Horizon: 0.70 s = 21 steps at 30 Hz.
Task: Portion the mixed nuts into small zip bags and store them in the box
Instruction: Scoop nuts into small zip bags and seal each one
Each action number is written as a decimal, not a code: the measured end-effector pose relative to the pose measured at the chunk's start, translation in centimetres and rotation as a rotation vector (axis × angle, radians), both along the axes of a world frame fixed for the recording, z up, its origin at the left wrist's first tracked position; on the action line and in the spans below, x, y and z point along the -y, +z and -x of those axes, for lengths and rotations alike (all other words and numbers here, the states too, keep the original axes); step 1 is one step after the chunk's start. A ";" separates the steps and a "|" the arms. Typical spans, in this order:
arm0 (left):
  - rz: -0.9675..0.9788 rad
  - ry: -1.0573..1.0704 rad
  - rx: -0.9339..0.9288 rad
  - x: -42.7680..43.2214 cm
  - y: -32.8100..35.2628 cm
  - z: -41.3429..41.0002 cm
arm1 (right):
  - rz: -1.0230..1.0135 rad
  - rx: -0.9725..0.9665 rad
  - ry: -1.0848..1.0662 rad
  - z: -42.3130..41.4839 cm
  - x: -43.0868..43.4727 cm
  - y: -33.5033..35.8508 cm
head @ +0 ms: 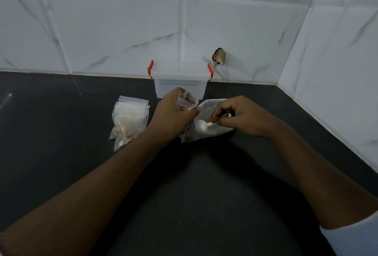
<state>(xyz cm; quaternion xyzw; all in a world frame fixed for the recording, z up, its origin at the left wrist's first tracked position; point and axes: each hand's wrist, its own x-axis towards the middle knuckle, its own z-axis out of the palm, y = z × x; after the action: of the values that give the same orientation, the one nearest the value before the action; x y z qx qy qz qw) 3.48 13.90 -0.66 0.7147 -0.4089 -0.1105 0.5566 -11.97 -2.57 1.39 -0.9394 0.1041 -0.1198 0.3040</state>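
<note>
The likeliest slip is at the mouth of the small clear zip bag (pixel 187 102). My left hand (pixel 176 112) grips it with fingers curled round its top, and if that hold lets the opening sag shut, nuts coming off the white plastic spoon (pixel 201 125) would scatter over the dark stone countertop (pixel 81 112). My right hand (pixel 239 116) pinches the spoon's handle, fingers bunched together. The spoon's bowl seems to sit in the mouth of the large clear plastic bag of mixed nuts (pixel 206 133), which lies loose on the counter under both hands. A hasty lift could drag that bag along or tip the load.

The small bag looks thin and crinkly, and mostly empty, with a few brown pieces low down. The filled small zip bags (pixel 129 120) lie stacked to my left. The clear plastic box with red latches (pixel 180 83) stands behind my hands against the white tiled wall (pixel 122 30), its lid on.
</note>
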 end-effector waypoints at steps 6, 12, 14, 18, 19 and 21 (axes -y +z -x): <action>-0.001 -0.034 0.031 -0.1 -0.1 0.1 | 0.107 -0.088 0.092 -0.8 -0.8 -0.7; 0.019 -0.016 0.053 0.0 -0.3 0.0 | 0.138 0.035 0.049 -0.3 -0.8 0.1; 0.011 -0.003 0.046 0.1 -0.4 -0.3 | 0.162 -0.012 0.094 -0.6 -1.3 -0.1; 0.000 0.000 0.027 0.1 -0.3 -0.4 | 0.310 -0.128 0.099 -0.9 -1.0 0.1; 0.008 -0.002 0.018 0.1 -0.3 -0.4 | 0.306 -0.115 0.076 -0.7 -0.9 0.3; 0.026 -0.003 0.013 0.1 -0.3 -0.4 | 0.251 -0.060 0.050 -0.4 -1.0 0.5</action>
<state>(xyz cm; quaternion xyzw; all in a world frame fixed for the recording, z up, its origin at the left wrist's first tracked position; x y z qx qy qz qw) 3.83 13.80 -0.93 0.7074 -0.4151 -0.1011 0.5632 -11.61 -1.60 1.87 -0.9755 0.0741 -0.0962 0.1835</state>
